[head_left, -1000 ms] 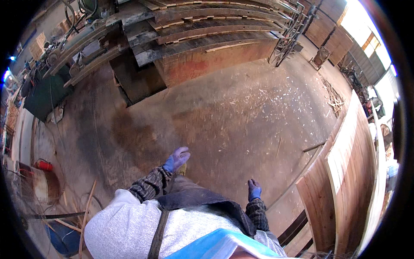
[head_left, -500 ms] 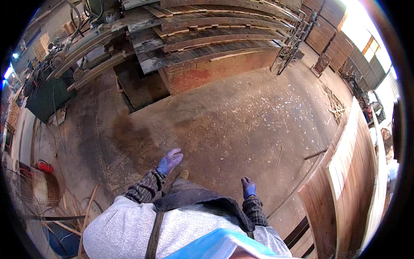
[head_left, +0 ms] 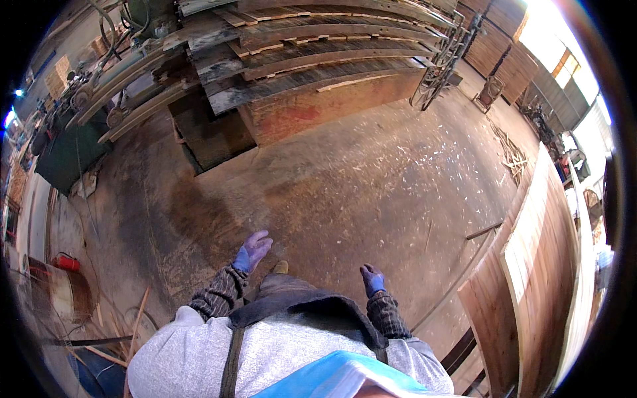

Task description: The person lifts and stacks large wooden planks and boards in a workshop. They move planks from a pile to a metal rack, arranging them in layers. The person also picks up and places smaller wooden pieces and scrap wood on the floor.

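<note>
My left hand (head_left: 254,251), in a purple-blue work glove, hangs in front of my body over the concrete floor (head_left: 318,205). Its fingers are stretched out and hold nothing. On the other side my right hand (head_left: 373,278), in a similar glove, has its fingers loosely extended and is also free of any object. Neither hand touches anything. Nearest to the right hand are tall wooden panels (head_left: 541,265) standing on edge. A shoe tip (head_left: 281,266) shows between the hands, below my dark apron (head_left: 298,308).
Ahead stands a press with stacked platens (head_left: 332,63) holding boards. A dark pit (head_left: 212,136) opens in the floor at its left. Machinery (head_left: 73,149) stands left, near a red fire extinguisher (head_left: 66,261). Wood strips (head_left: 509,156) lie at right; chips litter the floor.
Both hands have shifted slightly left in view, the left one also turning a little. The press and floor have moved slightly left in the picture too. Nothing was picked up or let go.
</note>
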`<state>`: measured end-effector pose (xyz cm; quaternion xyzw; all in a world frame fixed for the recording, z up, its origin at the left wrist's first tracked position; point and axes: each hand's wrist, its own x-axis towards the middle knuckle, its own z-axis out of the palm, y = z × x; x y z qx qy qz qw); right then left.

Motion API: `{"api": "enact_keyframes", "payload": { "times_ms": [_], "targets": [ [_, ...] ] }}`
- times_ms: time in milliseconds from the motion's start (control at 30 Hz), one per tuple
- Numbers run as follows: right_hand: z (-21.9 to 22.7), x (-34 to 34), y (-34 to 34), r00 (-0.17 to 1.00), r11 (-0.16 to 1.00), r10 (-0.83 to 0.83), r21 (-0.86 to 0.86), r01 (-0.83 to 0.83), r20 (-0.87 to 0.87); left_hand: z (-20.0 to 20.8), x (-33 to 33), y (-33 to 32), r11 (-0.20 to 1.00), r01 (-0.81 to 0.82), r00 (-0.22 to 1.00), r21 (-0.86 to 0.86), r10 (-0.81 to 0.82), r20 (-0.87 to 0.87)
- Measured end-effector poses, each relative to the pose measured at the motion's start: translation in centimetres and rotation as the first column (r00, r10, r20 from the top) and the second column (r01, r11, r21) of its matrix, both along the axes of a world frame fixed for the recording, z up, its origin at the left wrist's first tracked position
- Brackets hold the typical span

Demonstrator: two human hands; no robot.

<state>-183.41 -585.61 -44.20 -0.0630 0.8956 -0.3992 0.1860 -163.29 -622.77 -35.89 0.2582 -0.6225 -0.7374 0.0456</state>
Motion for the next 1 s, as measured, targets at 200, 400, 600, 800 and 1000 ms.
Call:
{"api": "enact_keyframes", "payload": {
  "times_ms": [200, 400, 600, 800, 1000],
  "targets": [
    [-4.4, -0.4, 1.9, 0.993, 0.993, 0.108, 0.060, -0.105, -0.056, -0.6, 0.0, 0.1, 0.999, -0.005, 0.999, 0.032, 0.006, -0.041],
    [-2.6, 0.9, 2.5, 0.995, 0.990, 0.063, 0.123, -0.073, 0.082, 1.7, -0.8, 0.9, 1.000, 0.011, 0.998, 0.003, -0.011, -0.065],
    [-2.0, 1.7, 2.0, 0.999, 0.998, 0.049, 0.048, -0.049, -0.003, 2.0, -2.3, 0.9, 1.000, 0.007, 1.000, -0.009, -0.007, -0.017],
    [-5.6, 1.0, 2.5, 0.999, 1.000, -0.005, -0.025, 0.006, 0.032, 2.4, -2.2, 1.2, 1.000, 0.007, 0.999, 0.004, -0.007, -0.050],
    [-8.0, 1.0, 3.3, 0.990, 0.993, -0.070, -0.085, 0.080, 0.120, 2.3, -2.4, 1.0, 1.000, 0.018, 1.000, 0.001, -0.018, -0.013]
  ]
}}
